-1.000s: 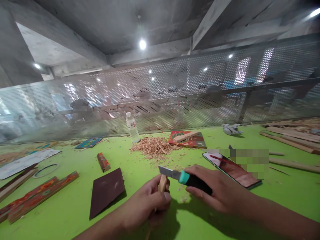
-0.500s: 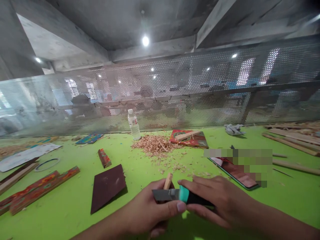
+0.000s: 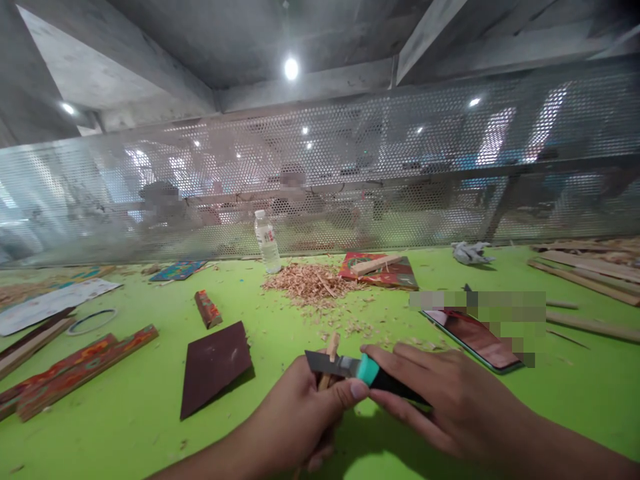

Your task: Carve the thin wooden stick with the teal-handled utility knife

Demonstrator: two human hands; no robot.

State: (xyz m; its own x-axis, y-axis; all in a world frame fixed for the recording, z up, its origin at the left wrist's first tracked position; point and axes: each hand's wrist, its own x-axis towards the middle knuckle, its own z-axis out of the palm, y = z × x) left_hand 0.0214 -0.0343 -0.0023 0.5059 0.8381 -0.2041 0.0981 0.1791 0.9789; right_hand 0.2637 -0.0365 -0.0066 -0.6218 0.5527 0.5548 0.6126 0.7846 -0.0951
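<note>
Knife [image 3: 369, 372] across stick [image 3: 333, 345] (apparently touching)

Your knife [image 3: 367, 373] had a smooth metal blade [image 3: 323, 363], your stick [image 3: 333, 344] was bare wood, the bottle [image 3: 268, 244] looked clear plastic, and 1 phone screen [image 3: 477, 339] shone glossy.

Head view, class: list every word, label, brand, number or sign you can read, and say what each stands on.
No text is readable.
Clear bottle: red and dark label marks, too small to read.
White sheet: faint marks, too blurred to read.
Phone: no words legible on its screen, partly pixelated.
Knife: no lettering can be made out.
</note>
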